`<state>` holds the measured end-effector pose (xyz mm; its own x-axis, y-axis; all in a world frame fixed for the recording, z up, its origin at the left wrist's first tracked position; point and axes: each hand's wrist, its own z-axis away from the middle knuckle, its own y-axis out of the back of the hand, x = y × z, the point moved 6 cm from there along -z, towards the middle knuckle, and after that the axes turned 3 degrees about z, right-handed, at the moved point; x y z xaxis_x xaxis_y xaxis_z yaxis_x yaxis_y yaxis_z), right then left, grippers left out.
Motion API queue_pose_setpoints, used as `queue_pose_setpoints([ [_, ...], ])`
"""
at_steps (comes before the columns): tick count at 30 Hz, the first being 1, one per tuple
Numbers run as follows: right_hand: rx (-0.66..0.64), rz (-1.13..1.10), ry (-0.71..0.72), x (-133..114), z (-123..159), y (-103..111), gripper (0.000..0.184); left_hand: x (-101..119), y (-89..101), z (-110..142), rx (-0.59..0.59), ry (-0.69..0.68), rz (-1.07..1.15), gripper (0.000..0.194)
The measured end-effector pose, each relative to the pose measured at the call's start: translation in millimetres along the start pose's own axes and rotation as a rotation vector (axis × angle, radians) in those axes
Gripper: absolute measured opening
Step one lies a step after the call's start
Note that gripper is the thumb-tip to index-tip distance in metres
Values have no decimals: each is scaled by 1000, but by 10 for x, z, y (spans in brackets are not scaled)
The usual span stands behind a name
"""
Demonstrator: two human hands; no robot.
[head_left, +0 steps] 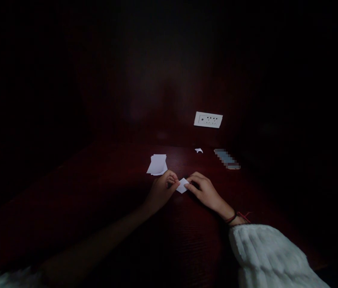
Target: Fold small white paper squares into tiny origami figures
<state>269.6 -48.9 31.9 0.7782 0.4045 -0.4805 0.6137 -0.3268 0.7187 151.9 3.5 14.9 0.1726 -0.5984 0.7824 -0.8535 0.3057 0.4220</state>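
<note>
Between my hands is a small folded piece of white paper (182,186), diamond-shaped as I see it. My left hand (163,187) pinches its left corner between thumb and fingers. On the opposite side, my right hand (202,187) grips the right corner, with the thumb on top. Just beyond my left hand lies a loose stack of white paper sheets (157,164), its edges not lined up. The undersides of the fingers are hidden.
A small folded white paper piece (199,151) sits near the back of the dark red table (111,176). To its right lies a phone (227,159), blurred out. A white socket panel (208,119) is on the wall behind. The surroundings are very dark.
</note>
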Motion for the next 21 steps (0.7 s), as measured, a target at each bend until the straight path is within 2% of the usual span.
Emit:
queue_pose_setpoints([
  [7,14,59,-98,53,-7,-21,15,24,-13,5,-35,-2,6,5],
  [11,-36,6,-153,98,4,-68,8,-19,-41,1,-63,-9,-18,4],
  [14,-75,-29,-188,147,32,-103,15,-32,-92,20,-113,-58,-116,4],
  [17,-122,-4,-171,177,58,-141,17,-29,-155,57,-173,-119,-248,5],
  [21,-181,123,-40,142,65,-170,12,8,-215,99,-259,-239,-370,12],
])
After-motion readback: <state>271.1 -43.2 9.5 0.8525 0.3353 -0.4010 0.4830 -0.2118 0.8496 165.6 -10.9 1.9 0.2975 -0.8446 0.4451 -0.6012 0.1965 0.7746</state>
